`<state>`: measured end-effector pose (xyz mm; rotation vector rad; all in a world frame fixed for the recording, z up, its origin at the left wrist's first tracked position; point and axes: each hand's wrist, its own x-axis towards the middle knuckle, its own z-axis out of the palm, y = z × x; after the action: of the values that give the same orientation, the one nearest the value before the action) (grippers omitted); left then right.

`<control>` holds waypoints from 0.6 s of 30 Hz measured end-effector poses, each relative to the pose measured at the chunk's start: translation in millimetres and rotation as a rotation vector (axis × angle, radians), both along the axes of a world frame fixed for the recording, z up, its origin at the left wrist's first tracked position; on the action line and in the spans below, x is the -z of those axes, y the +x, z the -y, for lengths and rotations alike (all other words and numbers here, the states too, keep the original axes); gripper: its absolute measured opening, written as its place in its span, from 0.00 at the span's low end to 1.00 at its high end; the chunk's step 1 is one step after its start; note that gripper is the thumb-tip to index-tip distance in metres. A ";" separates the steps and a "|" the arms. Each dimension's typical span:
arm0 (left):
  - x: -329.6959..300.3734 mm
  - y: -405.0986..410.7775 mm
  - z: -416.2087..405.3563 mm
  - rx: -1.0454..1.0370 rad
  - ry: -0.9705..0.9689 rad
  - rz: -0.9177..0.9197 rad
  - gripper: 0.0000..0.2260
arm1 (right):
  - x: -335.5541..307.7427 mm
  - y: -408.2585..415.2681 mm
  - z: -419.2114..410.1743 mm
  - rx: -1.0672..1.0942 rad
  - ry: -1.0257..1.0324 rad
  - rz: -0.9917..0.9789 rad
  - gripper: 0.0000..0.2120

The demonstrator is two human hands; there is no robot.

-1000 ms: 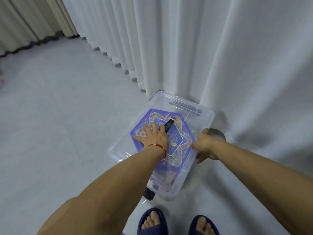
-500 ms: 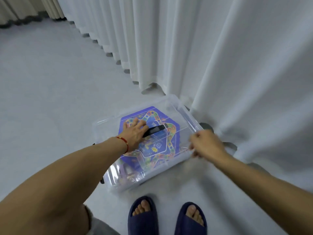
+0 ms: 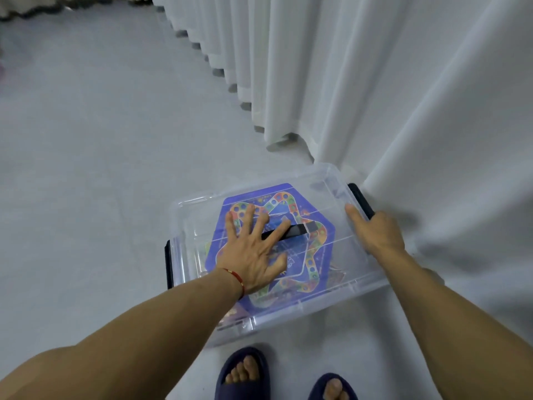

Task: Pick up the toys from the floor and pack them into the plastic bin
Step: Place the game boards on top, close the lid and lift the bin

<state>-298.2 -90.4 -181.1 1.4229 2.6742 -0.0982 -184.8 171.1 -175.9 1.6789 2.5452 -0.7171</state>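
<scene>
On the pale grey floor (image 3: 86,168) sits one clear plastic bin (image 3: 360,272), lid on, one purple star-patterned game board (image 3: 314,255) inside. Two black latches: left (image 3: 168,264), right (image 3: 360,200). The left hand (image 3: 253,249) presses flat, fingers spread; the right hand (image 3: 377,235) now curls over the right latch end. White curtains (image 3: 403,82) touch the far right corner; open floor lies left.

Soft cool even light; faint shadows; slight motion blur; wide-angle edge distortion.

Pale grey floor (image 3: 101,134) meets long white pleated curtains (image 3: 375,82).
</scene>
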 end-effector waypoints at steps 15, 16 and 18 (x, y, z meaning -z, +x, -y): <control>-7.3 -22.6 25.7 0.304 0.029 -0.011 0.30 | -3.0 63.6 82.1 -0.013 0.243 0.016 0.25; -7.8 -20.7 27.5 0.318 0.050 -0.013 0.29 | -3.4 66.0 87.0 -0.004 0.227 0.014 0.25; -10.9 -17.6 33.5 0.211 0.090 -0.064 0.26 | -6.4 65.7 92.4 0.001 0.215 0.011 0.24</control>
<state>-315.8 -123.9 -170.1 1.7550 2.5999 -0.0414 -119.1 78.8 -169.6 1.7350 2.6975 -0.4461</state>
